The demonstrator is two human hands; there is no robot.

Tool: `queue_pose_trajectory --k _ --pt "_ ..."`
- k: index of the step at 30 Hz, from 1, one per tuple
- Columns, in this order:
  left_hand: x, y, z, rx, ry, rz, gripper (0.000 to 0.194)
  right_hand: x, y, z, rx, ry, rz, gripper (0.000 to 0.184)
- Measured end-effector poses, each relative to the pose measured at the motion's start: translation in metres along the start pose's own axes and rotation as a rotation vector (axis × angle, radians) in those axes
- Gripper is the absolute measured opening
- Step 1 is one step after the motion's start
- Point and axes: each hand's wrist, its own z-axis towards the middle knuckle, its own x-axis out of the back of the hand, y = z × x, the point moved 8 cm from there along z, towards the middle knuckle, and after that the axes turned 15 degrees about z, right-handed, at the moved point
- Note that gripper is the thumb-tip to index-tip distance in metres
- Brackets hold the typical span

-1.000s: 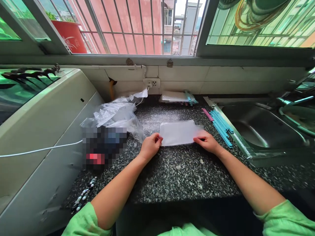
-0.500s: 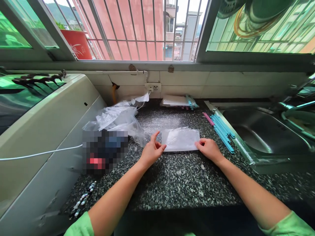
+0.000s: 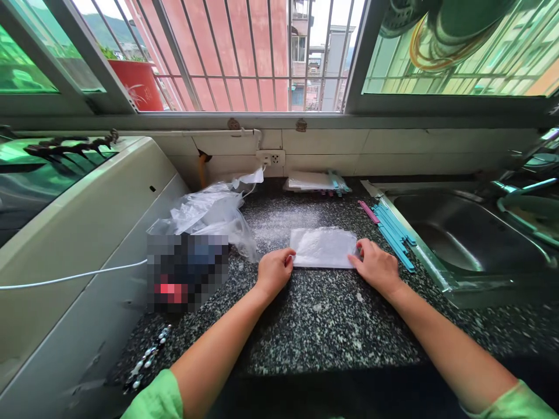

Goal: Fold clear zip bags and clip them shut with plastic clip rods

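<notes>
A flat, whitish, see-through plastic bag (image 3: 324, 248) lies on the speckled stone counter in front of me; whether it is one layer or several, I cannot tell. At its left edge my left hand (image 3: 275, 272) is closed, thumb and curled fingers pinching the side. My right hand (image 3: 377, 270) grips the opposite edge, thumb on the near right corner and bent forefinger against the side. Close to the right hand lie several light-blue plastic strips (image 3: 395, 235) and a pink strip (image 3: 368, 212). Behind the bag is a flat pack of clear plastic (image 3: 308, 181) with blue and pink strips at its end.
Crumpled clear plastic (image 3: 213, 209) lies left of the hands, with a blurred-out dark object (image 3: 187, 270) before it. A beaded string (image 3: 147, 358) rests near the front left. The steel sink (image 3: 441, 233) is at right, a socket (image 3: 271, 157) on the wall, a white cable (image 3: 74, 276) at left.
My left hand's raised forefinger has folded down, and the hand closed at the bag's left edge. My right hand's forefinger has moved up along the right edge. The bag has shifted slightly right.
</notes>
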Motion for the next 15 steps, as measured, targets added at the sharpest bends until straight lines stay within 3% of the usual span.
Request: queue_pose_trajectory --k 3,6,10,15 --pt "-0.002 0.001 0.000 -0.027 0.010 -0.004 0.021 0.011 -0.033 -0.013 0.402 0.134 0.049 0.029" --pt "-0.002 -0.001 0.002 -0.027 0.034 -0.036 0.019 -0.002 -0.060 -0.028 0.680 0.050 0.003 0.013" --pt "0.000 -0.007 0.002 -0.024 0.073 -0.170 0.020 -0.016 -0.065 -0.028 0.724 0.049 -0.075 0.018" --pt "0.011 0.000 -0.006 -0.212 0.232 -0.174 0.026 -0.019 -0.059 -0.024 0.725 0.086 -0.045 0.021"
